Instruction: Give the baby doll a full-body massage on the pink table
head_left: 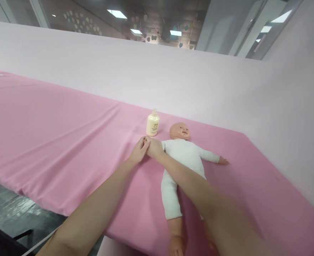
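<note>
A baby doll (185, 154) in a white body suit lies face up, its head away from me. On its left side in the picture, both my hands come together at the end of its arm. My left hand (139, 150) is closed around the doll's small hand (145, 141), of which only a bit shows. My right hand (154, 147) wraps over the same arm from the other side and hides most of it. Just behind my fingers stands a cream-coloured pump bottle (152, 125), upright and apart from them.
Under everything is a table with a wrinkled pink cover (79, 142). A pale wall (114, 67) runs behind and along the right, with windows above. The doll's other arm (211, 156) stretches to the right. A dark chair part (2, 241) shows at lower left.
</note>
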Motion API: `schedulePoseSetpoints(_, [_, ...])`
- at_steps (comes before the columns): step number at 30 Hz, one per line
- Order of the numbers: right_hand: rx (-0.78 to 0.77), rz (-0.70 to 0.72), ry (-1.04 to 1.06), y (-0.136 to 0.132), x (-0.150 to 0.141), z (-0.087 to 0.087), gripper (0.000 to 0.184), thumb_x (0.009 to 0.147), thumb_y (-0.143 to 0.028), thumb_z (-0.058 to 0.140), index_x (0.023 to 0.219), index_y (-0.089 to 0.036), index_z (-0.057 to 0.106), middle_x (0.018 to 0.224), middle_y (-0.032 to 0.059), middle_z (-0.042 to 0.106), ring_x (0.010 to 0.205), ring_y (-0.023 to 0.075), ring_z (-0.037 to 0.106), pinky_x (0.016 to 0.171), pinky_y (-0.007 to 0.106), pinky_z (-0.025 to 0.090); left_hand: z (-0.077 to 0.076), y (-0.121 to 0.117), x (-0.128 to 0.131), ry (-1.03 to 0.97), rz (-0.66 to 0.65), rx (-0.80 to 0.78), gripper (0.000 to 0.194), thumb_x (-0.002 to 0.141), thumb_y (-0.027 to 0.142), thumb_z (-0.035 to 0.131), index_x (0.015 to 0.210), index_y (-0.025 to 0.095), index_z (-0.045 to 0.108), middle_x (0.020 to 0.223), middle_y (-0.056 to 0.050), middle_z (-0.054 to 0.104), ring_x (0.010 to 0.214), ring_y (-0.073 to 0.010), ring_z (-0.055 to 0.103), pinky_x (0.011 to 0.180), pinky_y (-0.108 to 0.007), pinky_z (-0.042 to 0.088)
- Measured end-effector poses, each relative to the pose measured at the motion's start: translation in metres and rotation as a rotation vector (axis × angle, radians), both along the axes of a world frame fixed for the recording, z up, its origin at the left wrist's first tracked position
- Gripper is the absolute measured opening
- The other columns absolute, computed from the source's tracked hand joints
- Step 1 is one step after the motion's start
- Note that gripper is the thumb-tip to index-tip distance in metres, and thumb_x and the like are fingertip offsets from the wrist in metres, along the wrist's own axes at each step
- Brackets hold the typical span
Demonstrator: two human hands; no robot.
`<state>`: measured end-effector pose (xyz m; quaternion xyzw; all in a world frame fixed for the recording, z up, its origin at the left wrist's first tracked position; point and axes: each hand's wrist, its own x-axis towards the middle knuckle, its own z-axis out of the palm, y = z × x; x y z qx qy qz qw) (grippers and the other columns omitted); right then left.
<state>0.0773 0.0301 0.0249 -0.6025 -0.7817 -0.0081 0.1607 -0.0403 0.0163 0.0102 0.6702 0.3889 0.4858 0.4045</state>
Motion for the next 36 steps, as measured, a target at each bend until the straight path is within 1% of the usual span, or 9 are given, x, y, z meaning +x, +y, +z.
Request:
schedulePoseSetpoints(4, [-0.033,0.008,0.010,0.000,0.000,0.001,0.034,0.101,-0.038,0.029,0.110,-0.021,0.057,0.094,0.0058,0.072,0.080,0.0196,0.064,0.066,0.029,0.037,0.001,-0.002,0.000,-0.046,-0.006,-0.072,0.039,0.088,0.048,0.057,0.117,0.021,0.056,0.107,-0.008,0.067,0.106,-0.0250,0.060,0.095,-0.034,0.044])
schedulePoseSetpoints(14, [0.001,0.016,0.032,-0.003,0.000,0.002,0.030,0.101,-0.038,0.029,0.107,-0.022,0.055,0.088,0.0046,0.071,0.076,0.0201,0.064,0.066,0.029,0.038,0.002,-0.004,0.000,0.012,0.001,-0.014,0.038,0.093,0.047,0.048,0.120,0.020,0.053,0.106,-0.008,0.067,0.104,-0.0253,0.062,0.093,-0.036,0.044])
schedulePoseSetpoints(19, [0.124,0.092,0.129,-0.009,0.000,0.005,0.027,0.094,-0.026,0.042,0.120,-0.020,0.049,0.103,0.0072,0.069,0.092,0.0210,0.062,0.074,0.029,0.042,-0.002,0.002,0.002,-0.162,0.040,-0.017,0.038,0.093,0.049,0.050,0.121,0.023,0.052,0.117,-0.007,0.064,0.111,-0.0209,0.059,0.096,-0.031,0.044])
schedulePoseSetpoints(22, [0.180,0.223,0.163,-0.012,0.000,0.006,0.040,0.084,-0.017,0.050,0.125,-0.018,0.047,0.111,0.0086,0.066,0.102,0.0220,0.059,0.085,0.031,0.043,-0.004,0.007,0.005,-0.278,0.056,-0.183,0.044,0.096,0.058,0.036,0.099,0.020,0.058,0.088,-0.005,0.066,0.089,-0.0188,0.064,0.084,-0.030,0.049])
schedulePoseSetpoints(25, [0.235,0.331,0.196,-0.016,0.000,0.008,0.040,0.084,-0.017,0.051,0.124,-0.017,0.049,0.116,0.0096,0.063,0.106,0.0228,0.056,0.092,0.033,0.043,-0.002,0.009,0.008,-0.431,-0.049,-0.345,0.064,0.094,0.069,0.019,0.085,0.020,0.059,0.065,-0.003,0.060,0.067,-0.0179,0.063,0.069,-0.031,0.052])
schedulePoseSetpoints(28, [0.302,0.384,0.235,-0.019,-0.001,0.011,0.035,0.087,-0.020,0.049,0.121,-0.017,0.051,0.122,0.0101,0.060,0.111,0.0230,0.053,0.098,0.034,0.041,0.002,0.007,0.008,-0.612,-0.129,-0.381,0.067,0.092,0.072,0.019,0.095,0.020,0.061,0.072,-0.004,0.065,0.073,-0.0194,0.066,0.069,-0.032,0.055])
schedulePoseSetpoints(30, [0.306,0.419,0.212,-0.020,-0.003,0.012,0.032,0.088,-0.020,0.047,0.120,-0.017,0.052,0.123,0.0109,0.059,0.112,0.0233,0.052,0.099,0.036,0.040,0.003,0.007,0.007,-0.681,-0.143,-0.443,0.067,0.092,0.073,0.022,0.093,0.019,0.061,0.075,-0.006,0.066,0.078,-0.0209,0.068,0.071,-0.034,0.056])
schedulePoseSetpoints(33, [0.291,0.471,0.144,-0.021,-0.005,0.012,0.030,0.090,-0.016,0.042,0.116,-0.017,0.056,0.121,0.0115,0.060,0.113,0.0235,0.050,0.100,0.037,0.040,0.003,0.007,0.004,-0.724,-0.139,-0.551,0.069,0.090,0.076,0.022,0.092,0.019,0.061,0.086,-0.009,0.069,0.088,-0.0238,0.068,0.077,-0.037,0.057])
schedulePoseSetpoints(36, [0.305,0.485,0.118,-0.020,-0.005,0.011,0.031,0.087,-0.014,0.042,0.114,-0.016,0.058,0.123,0.0109,0.060,0.114,0.0234,0.049,0.100,0.036,0.039,0.002,0.007,0.001,-0.705,-0.166,-0.578,0.074,0.087,0.080,0.019,0.099,0.019,0.061,0.103,-0.012,0.069,0.101,-0.0266,0.066,0.085,-0.041,0.056])
